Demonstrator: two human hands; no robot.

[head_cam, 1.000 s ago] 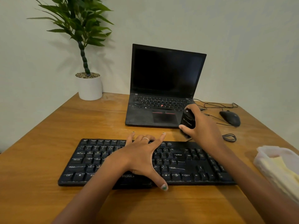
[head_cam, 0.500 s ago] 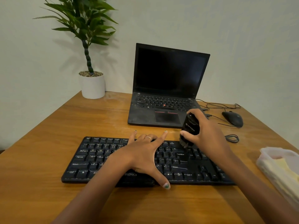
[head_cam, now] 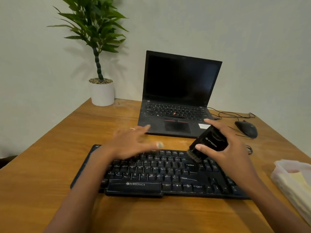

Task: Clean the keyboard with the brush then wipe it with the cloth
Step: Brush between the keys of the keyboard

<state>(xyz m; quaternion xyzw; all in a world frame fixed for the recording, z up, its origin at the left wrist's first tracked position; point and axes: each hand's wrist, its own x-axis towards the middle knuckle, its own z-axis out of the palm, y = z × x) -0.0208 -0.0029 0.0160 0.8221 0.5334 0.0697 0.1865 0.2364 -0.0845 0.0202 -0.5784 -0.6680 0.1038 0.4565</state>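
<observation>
The black keyboard (head_cam: pixel 161 172) is lying flat on the wooden tabletop (head_cam: pixel 50 165). The right hand (head_cam: pixel 225 148) is grasping a black brush (head_cam: pixel 208 143), bristles at the upper right keys. The left hand (head_cam: pixel 131 142), blurred, is hovering with fingers spread, grip released. A clear container (head_cam: pixel 282 167) is holding yellow cloth (head_cam: pixel 296 184) at the right edge. Beyond are sitting an open laptop (head_cam: pixel 178 93), mouse (head_cam: pixel 246 129) and potted plant (head_cam: pixel 101 78) against a pale wall.

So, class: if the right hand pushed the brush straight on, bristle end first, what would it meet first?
The right hand holds the brush tilted down-left, bristles leading. They would probably meet the keyboard first, at its upper right keys, though the gap is hard to judge.
</observation>
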